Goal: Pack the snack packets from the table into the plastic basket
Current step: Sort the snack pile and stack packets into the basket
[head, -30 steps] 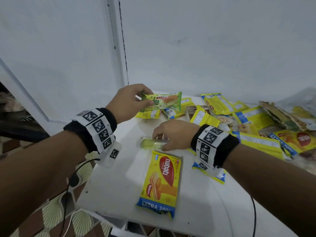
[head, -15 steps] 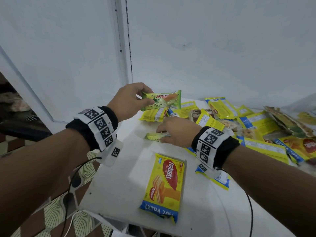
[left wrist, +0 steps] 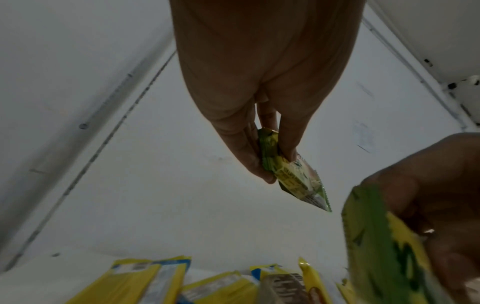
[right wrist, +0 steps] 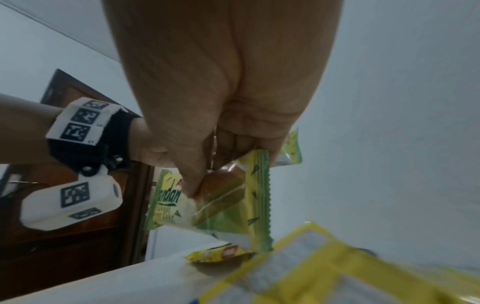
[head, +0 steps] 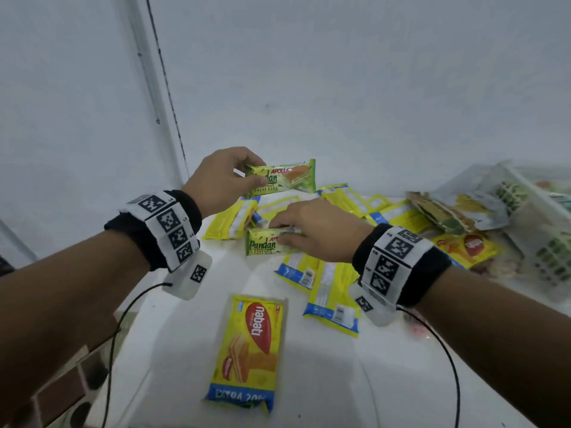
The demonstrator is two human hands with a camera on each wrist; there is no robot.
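My left hand (head: pixel 227 180) pinches one end of a green Pandan layer-cake packet (head: pixel 284 179) and holds it in the air above the table; the same packet (left wrist: pixel 293 174) hangs from the fingers in the left wrist view. My right hand (head: pixel 312 233) grips a second green Pandan packet (head: pixel 265 244) just above the white table (head: pixel 173 350), thumb and fingers curled on it (right wrist: pixel 221 203). A yellow Nabati wafer packet (head: pixel 250 350) lies flat near the front. The white plastic basket (head: pixel 543 230) stands at the right edge with some packets inside.
Several yellow-and-blue packets (head: pixel 327 291) lie scattered under and behind my right forearm, more toward the basket (head: pixel 463 245). A white wall stands close behind the table. The table's left edge drops to a patterned floor (head: pixel 61 381). Cables hang from both wrist bands.
My right hand has closed on the second green packet, turned it label-up and raised it off the table. The left hand has kept its packet aloft, nearly still. The head view has swung right, showing the basket.
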